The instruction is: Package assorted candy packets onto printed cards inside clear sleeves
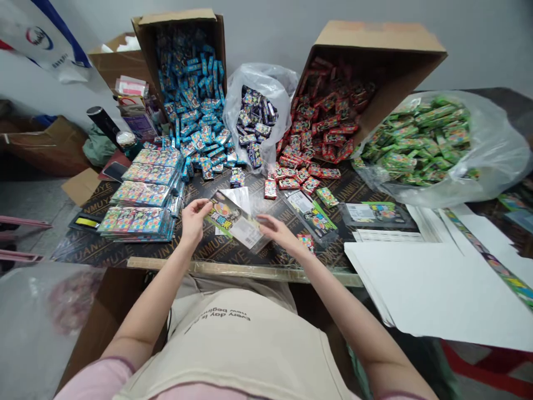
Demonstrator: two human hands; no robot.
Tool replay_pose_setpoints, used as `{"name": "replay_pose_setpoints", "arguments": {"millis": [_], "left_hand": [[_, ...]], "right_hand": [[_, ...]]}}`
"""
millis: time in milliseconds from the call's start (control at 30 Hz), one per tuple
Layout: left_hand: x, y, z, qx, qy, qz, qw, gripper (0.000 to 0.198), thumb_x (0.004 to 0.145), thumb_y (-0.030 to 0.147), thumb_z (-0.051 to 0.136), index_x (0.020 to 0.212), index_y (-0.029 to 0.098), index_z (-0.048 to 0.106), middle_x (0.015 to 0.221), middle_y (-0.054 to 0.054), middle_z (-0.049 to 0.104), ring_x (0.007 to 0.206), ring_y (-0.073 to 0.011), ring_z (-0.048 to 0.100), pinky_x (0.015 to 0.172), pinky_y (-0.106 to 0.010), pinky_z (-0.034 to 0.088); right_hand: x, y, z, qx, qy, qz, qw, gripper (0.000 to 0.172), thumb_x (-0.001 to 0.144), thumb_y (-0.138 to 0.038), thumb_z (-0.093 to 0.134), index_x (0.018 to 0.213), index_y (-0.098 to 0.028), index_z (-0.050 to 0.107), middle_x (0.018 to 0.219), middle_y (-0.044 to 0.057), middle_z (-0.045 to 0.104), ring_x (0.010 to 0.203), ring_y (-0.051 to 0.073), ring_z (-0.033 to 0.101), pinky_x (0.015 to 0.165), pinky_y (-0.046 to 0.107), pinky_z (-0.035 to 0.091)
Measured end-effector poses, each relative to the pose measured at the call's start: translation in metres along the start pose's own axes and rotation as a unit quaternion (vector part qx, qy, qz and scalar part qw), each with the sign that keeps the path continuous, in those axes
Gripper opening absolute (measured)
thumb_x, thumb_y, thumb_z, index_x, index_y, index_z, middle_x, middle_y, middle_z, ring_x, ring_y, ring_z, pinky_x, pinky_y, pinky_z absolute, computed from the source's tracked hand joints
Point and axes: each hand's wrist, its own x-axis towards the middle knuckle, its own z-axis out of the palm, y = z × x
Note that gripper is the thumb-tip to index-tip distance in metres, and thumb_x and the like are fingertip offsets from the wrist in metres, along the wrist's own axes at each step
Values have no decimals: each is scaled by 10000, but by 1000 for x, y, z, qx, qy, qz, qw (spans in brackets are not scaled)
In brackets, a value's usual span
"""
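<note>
A flat printed clear plastic bag [235, 219] is held tilted over the dark table, showing a cartoon print and a white label panel. My left hand [195, 218] pinches its left end between thumb and fingers. At the bag's right edge, the fingers of my right hand [278, 230] are closed on the plastic. White paper [237, 195] lies partly under the bag. Just to the right rest another printed bag [312, 215] and a small green packet [327, 196]. A red packet [306, 241] is partly hidden by my right forearm.
Behind stand a carton of blue packets [137, 55], a plastic bag of purple packets [287, 83], a carton of red packets [387, 39] and a large bag of green packets [495, 144]. Stacked filled packs [133, 222] sit left. White sheets [437, 283] overhang the right front edge.
</note>
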Motion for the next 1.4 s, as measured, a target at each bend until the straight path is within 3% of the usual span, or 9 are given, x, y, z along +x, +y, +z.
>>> {"name": "replay_pose_setpoints", "arguments": {"millis": [200,333,467,567,700,867,1033,1233,1400], "left_hand": [[-19,-18,-33,131,-22,-18,991,514,600,419,807,996,162,605,816,-43,660,740,-164,644,716,-332,539],[-43,-21,-31,409,-131,140,892,884,617,483,809,1366,208,430,1351,-193,528,1284,-336,478,1106,-590,290],[-52,-35,-23,521,-321,149,777,1038,667,548,760,1495,223,225,1505,-219,362,1398,-365,337,1139,-636,172],[-51,-49,-27,569,-325,139,743,897,740,509,714,1471,202,295,1490,-240,367,1386,-384,346,1120,-615,232],[-48,-59,-40,562,-304,175,749,823,734,452,721,1435,218,360,1343,-181,501,1279,-340,457,1118,-573,263],[-44,-62,-46,548,-253,165,780,811,667,363,752,1392,178,440,1247,-150,494,1175,-319,479,1075,-518,338],[-39,-52,-46,511,-303,155,789,833,613,396,789,1368,218,485,1227,-132,480,1130,-307,479,988,-455,417],[-19,-48,-62,544,-239,88,799,850,656,434,766,1408,221,431,1308,-155,475,1206,-332,452,1002,-479,389],[-6,-56,-37,553,-288,53,780,926,661,433,745,1459,187,346,1482,-198,363,1360,-383,333,1098,-521,279]], "right_hand": [[1,13,6,50,88,-6,995,411,637,-574,728,721,-201,580,557,-19,563,498,137,497,550,296,465],[9,16,16,-15,-4,10,1000,372,696,-556,679,712,-193,599,521,-7,570,476,155,518,532,310,465],[32,20,34,-159,82,-67,982,419,858,-494,509,1096,-172,632,1024,121,706,956,253,648,881,431,497],[57,25,41,-309,173,-101,930,506,900,-419,489,1337,-166,505,1449,191,454,1353,307,397,1099,537,293],[80,40,49,-384,185,-42,904,614,818,-422,635,1361,-175,490,1396,214,498,1324,377,403,1056,620,282],[98,56,59,-247,214,-47,944,599,773,-316,620,1327,-130,488,947,100,695,815,226,654,810,404,524],[99,58,31,-261,188,-58,945,541,714,-152,484,1254,-133,511,646,-11,646,534,164,601,623,324,535],[116,25,-12,-372,202,-129,897,396,774,-288,556,1129,-121,610,977,176,652,968,336,621,898,530,464],[202,-17,51,-430,98,-233,867,601,751,-330,692,1310,-186,527,1396,177,487,1300,347,436,1059,492,357]]}}
